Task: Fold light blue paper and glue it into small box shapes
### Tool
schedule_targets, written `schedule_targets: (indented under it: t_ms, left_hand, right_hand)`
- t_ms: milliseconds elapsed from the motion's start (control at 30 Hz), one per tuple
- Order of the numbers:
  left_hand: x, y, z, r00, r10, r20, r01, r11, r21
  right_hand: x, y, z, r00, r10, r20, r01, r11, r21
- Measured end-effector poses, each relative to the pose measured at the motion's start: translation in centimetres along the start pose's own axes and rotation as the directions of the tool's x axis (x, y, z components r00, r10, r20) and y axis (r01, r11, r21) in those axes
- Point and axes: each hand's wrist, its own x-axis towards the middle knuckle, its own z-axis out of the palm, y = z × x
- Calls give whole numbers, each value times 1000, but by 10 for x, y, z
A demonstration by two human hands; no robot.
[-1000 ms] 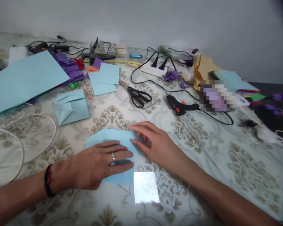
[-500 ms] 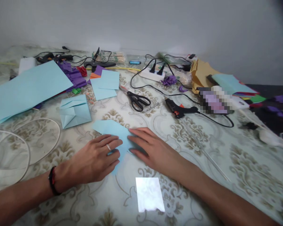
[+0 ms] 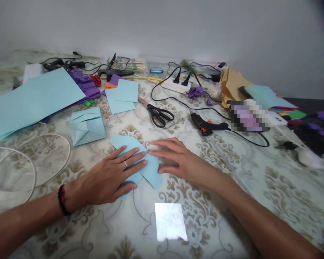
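A folded light-blue paper [image 3: 151, 171] lies on the patterned table cover in front of me. My left hand [image 3: 110, 178] rests flat on its left part, fingers stretched out, a ring on one finger and a dark band at the wrist. At the paper's right edge my right hand [image 3: 178, 160] lies flat too, fingers pointing left and touching the paper's upper edge near my left fingertips. Another folded light-blue piece [image 3: 88, 126] sits to the upper left.
Black scissors [image 3: 159, 115] and a black glue gun [image 3: 205, 124] with its cord lie beyond the paper. Large light-blue sheets [image 3: 35, 99], smaller blue squares [image 3: 121, 95], purple paper pieces [image 3: 85, 84], a power strip [image 3: 175, 84] and white wire hoops [image 3: 29, 162] surround the spot.
The blue paper has been turned and folded narrower under both hands. My left hand shifted up and right onto it; my right hand slid slightly right along its edge.
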Motion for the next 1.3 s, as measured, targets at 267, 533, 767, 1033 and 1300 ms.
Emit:
schedule_targets:
  t_ms: [267, 533, 767, 1033, 1300]
  left_hand:
    - [2, 3, 0, 999, -28, -29, 27, 999, -25]
    - [3, 5, 3, 995, -67, -69, 64, 997, -47]
    - [0, 1, 2, 998, -47, -33, 46, 999, -27]
    - [1, -2, -12, 1000, 6, -16, -8, 997, -77]
    - [3, 0, -5, 1000, -28, 11, 28, 999, -15]
  right_hand:
    - [-1, -47, 7, 972, 212, -101, -194, 968, 160]
    - [0, -37, 14, 863, 479, -163, -239, 670, 703]
    - [5, -26, 14, 956, 254, -145, -130, 813, 568]
    - [6, -13, 15, 974, -142, -177, 167, 977, 136]
    - [5, -19, 13, 984, -138, -114, 154, 977, 145]
